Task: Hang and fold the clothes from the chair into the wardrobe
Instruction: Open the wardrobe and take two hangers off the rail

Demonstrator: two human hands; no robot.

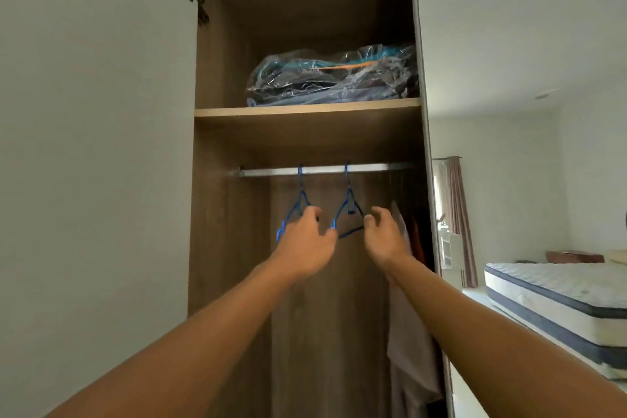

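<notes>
Two bare arms reach up into the open wardrobe (234,248). A silver rail (322,169) runs across it, just under a wooden shelf (305,110). Two blue hangers hook over the rail with nothing on them. The left hanger (294,210) hangs near the middle of the rail, and the right hanger (347,210) hangs just beside it. The left hand (305,241) is in front of the left hanger, with curled fingers at its lower part. Its grip looks narrow, but I cannot tell if it holds the hanger or only touches it. The right hand (383,234) is at the right end of the right hanger. Its fingers are curled and close to the blue bar, and I cannot tell if they pinch it. At the right side of the wardrobe some clothes (410,332) hang down, a pale one in front and an orange one behind it. On the shelf lies a clear plastic bag (332,78) full of folded dark clothes. The white wardrobe door (95,146) stands open on the left. Far to the right, in the room, there is a bed (559,295) with a bare mattress, and a curtain (458,214) hangs by a window. The chair is not in view.
</notes>
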